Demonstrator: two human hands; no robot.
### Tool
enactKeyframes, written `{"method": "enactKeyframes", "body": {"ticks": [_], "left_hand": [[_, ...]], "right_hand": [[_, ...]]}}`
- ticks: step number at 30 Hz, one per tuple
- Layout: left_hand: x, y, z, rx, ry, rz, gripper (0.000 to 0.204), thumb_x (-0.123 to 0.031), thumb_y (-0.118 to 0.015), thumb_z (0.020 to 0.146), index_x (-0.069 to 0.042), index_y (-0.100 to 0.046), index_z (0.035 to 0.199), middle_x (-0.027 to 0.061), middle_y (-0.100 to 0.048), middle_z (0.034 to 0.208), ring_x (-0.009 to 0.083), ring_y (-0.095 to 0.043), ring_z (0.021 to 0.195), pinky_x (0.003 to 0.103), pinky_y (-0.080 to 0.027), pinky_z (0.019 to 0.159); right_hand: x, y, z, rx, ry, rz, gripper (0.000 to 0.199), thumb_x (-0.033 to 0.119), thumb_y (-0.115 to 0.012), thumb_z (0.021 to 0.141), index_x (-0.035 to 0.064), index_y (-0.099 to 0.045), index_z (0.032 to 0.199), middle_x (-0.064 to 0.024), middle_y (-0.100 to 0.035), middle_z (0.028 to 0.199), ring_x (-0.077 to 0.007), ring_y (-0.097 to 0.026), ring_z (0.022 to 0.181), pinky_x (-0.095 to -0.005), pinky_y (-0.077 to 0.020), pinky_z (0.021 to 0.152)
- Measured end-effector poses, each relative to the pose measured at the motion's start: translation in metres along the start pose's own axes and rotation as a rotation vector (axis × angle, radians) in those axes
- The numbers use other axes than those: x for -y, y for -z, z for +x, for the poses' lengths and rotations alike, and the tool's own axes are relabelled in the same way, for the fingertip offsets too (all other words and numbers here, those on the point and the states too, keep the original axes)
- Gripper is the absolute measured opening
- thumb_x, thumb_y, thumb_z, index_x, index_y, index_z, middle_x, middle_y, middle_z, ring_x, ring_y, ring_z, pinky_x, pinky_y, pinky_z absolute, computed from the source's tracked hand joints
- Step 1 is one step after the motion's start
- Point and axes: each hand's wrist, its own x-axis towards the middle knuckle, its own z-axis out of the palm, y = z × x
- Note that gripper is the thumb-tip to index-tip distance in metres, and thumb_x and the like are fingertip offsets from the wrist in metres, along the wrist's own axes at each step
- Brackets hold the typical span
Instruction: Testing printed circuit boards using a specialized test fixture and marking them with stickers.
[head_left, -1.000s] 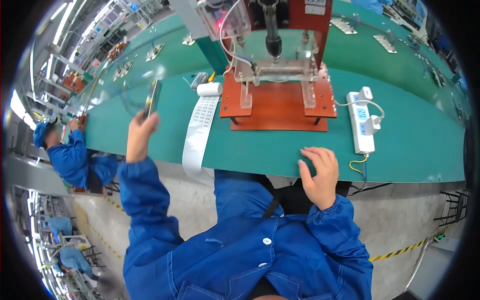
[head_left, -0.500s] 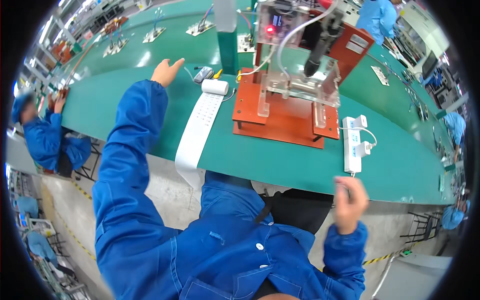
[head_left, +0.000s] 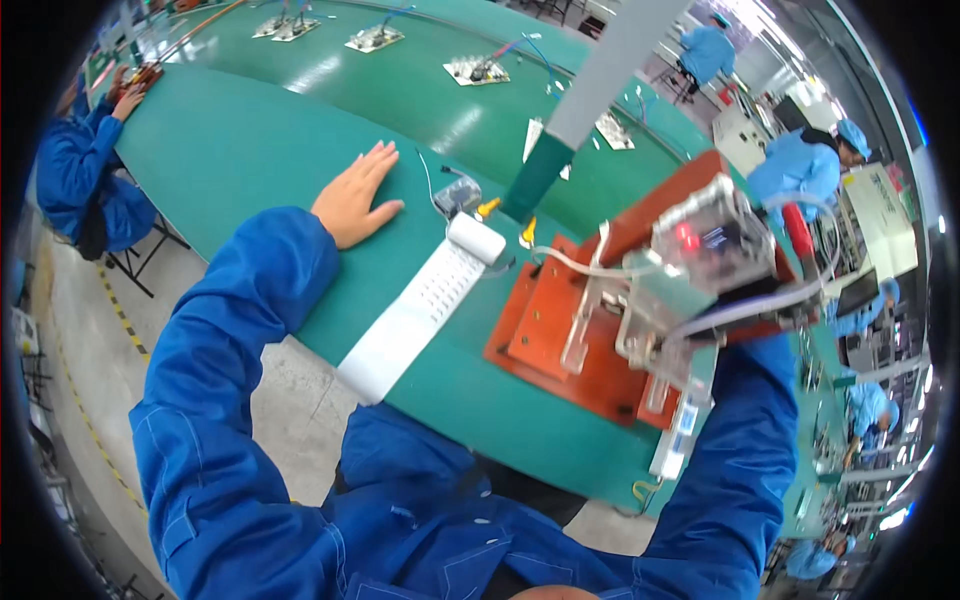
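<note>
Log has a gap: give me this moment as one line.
left hand: open, flat on green tabletop; right hand: hidden behind red press; label roll: partly unrolled

wired white boards point(head_left: 477, 70), far side | seated co-worker point(head_left: 75, 185), far left | black-yellow floor tape point(head_left: 122, 315) | grey-green post point(head_left: 595, 95)

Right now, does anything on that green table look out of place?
One small oddity: the white paper strip lies unrolled from its roll across the green table to the front edge, where its end seems to droop over. It looks loose and easily snagged. I see no spill.
</note>
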Motion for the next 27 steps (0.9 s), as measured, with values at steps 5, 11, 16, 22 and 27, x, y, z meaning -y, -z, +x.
{"method": "enactKeyframes", "body": {"ticks": [5, 11, 16, 22, 27], "left_hand": [[-0.008, 0.001, 0.016, -0.018, 0.042, -0.026, 0.07, -0.032, -0.063, 0.095, 0.003, -0.036, 0.149, 0.0216, -0.034, 0.158, 0.0339, -0.028, 0.15, 0.043, -0.024, 0.123], [-0.011, 0.011, -0.012, -0.042, 0.124, 0.083, 0.067, -0.031, -0.064, 0.092, 0.004, -0.042, 0.145, 0.0233, -0.037, 0.156, 0.0372, -0.032, 0.147, 0.044, -0.028, 0.121], [-0.011, -0.005, 0.019, -0.066, 0.056, 0.044, 0.064, -0.034, -0.062, 0.094, 0.004, -0.044, 0.142, 0.0253, -0.037, 0.155, 0.0384, -0.032, 0.147, 0.047, -0.029, 0.121], [-0.013, -0.005, 0.004, -0.053, 0.162, 0.082, 0.063, -0.039, -0.061, 0.094, 0.0, -0.047, 0.142, 0.0215, -0.036, 0.157, 0.0364, -0.029, 0.149, 0.046, -0.028, 0.121], [-0.011, 0.0, 0.004, -0.036, 0.2, 0.102, 0.065, -0.041, -0.061, 0.093, 0.001, -0.048, 0.141, 0.0224, -0.035, 0.157, 0.0366, -0.029, 0.149, 0.045, -0.027, 0.122]], "right_hand": [[-0.05, -0.091, 0.024, 0.163, 0.013, -0.011, 0.056, 0.023, -0.063, 0.095, 0.0034, -0.046, 0.145, -0.0186, -0.051, 0.142, -0.0334, -0.048, 0.13, -0.0428, -0.0371, 0.11], [-0.041, -0.221, 0.109, -0.055, 0.119, -0.201, 0.066, 0.027, -0.065, 0.092, 0.0032, -0.042, 0.149, -0.0224, -0.043, 0.151, -0.0396, -0.038, 0.14, -0.0474, -0.0275, 0.118], [-0.08, -0.224, 0.139, -0.028, 0.166, -0.166, 0.062, 0.025, -0.058, 0.097, 0.0061, -0.039, 0.152, -0.0245, -0.037, 0.155, -0.0412, -0.033, 0.143, -0.0483, -0.0241, 0.119], [-0.097, -0.253, 0.161, 0.113, 0.101, 0.01, 0.057, 0.029, -0.05, 0.103, 0.007, -0.037, 0.154, -0.0202, -0.037, 0.157, -0.0363, -0.034, 0.145, -0.0426, -0.0275, 0.119], [-0.094, -0.292, 0.171, 0.083, 0.137, -0.013, 0.058, 0.034, -0.056, 0.099, 0.0045, -0.044, 0.148, -0.0184, -0.049, 0.147, -0.0373, -0.046, 0.135, -0.0446, -0.0349, 0.113]]}}
